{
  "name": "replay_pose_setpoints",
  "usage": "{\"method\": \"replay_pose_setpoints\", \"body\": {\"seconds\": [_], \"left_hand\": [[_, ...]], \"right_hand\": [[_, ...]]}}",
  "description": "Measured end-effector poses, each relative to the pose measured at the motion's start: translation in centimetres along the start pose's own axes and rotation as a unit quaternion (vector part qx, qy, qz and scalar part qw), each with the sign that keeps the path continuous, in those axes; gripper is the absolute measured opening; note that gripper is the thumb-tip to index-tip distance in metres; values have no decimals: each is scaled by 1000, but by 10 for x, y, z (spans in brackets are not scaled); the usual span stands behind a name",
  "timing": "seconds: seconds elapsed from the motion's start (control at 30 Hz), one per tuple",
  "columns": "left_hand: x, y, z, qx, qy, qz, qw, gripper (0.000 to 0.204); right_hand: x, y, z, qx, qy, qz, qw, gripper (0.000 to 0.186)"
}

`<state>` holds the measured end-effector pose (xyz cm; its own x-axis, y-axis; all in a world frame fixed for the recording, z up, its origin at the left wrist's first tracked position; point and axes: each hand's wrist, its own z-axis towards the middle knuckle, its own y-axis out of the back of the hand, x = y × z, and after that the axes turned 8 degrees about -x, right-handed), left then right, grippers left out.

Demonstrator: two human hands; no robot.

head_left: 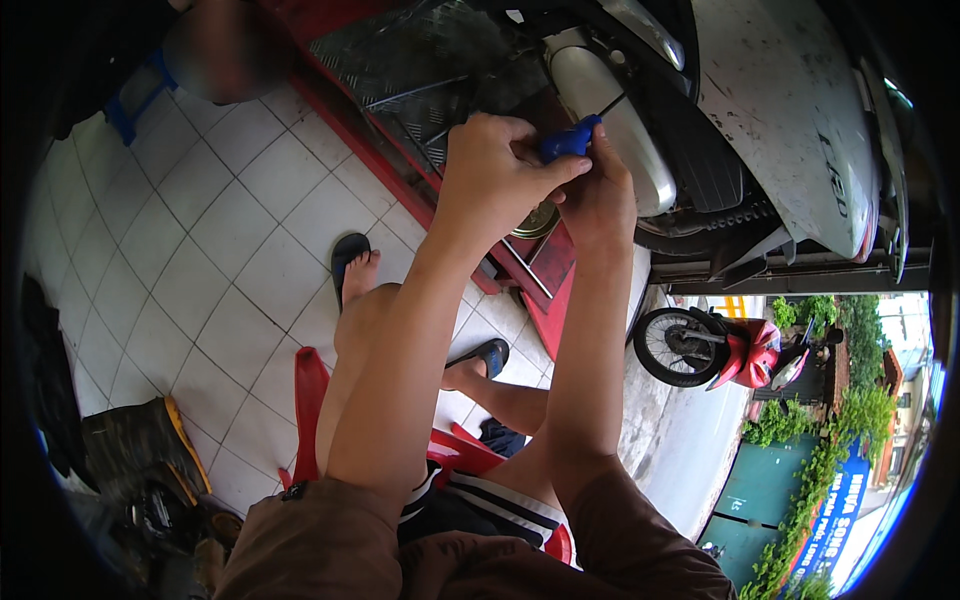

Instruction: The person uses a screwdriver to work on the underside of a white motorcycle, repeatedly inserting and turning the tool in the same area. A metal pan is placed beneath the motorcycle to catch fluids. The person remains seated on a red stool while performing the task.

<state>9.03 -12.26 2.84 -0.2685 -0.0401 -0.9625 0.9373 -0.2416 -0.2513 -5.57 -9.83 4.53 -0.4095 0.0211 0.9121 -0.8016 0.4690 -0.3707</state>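
Observation:
In the upper middle, a blue-handled tool (pixel 570 140) with a thin dark shaft is held between my two hands. Its shaft slants up and right, in front of the pale cover (pixel 620 140) on the side of a motorbike (pixel 780 110); I cannot tell if the tip touches it. My left hand (pixel 495 170) is closed round the handle, thumb stretched along it. From the right, my right hand (pixel 603 190) is closed, its thumb against the handle's front end; its other fingers are partly hidden. Just below my hands sits a round tin (pixel 537 220).
A red platform (pixel 415 215) with dark tread plate runs under the motorbike. Another person's blurred part (pixel 225 50) and a blue stool (pixel 135 105) are at upper left. A dark container (pixel 140 450) stands lower left. Outside, a red motorbike (pixel 740 350) stands by the road.

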Motion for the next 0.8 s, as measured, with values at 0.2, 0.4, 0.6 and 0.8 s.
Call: {"method": "replay_pose_setpoints", "body": {"seconds": [0.2, 0.4, 0.6, 0.8], "left_hand": [[3, -2, -1, -107, -238, 226, 938, 36], [-1, -7, 2, -119, -306, 152, 932, 36], [8, -4, 0, 39, -27, 29, 998, 26], [-5, -9, -5, 72, 219, -229, 946, 36]], "right_hand": [[-8, -4, 5, -62, -42, 52, 996, 17], [-1, -16, 9, -38, -14, 110, 993, 16], [12, 1, 11, -6, -48, 87, 995, 15], [17, 11, 12, 98, -90, 105, 986, 22]]}}
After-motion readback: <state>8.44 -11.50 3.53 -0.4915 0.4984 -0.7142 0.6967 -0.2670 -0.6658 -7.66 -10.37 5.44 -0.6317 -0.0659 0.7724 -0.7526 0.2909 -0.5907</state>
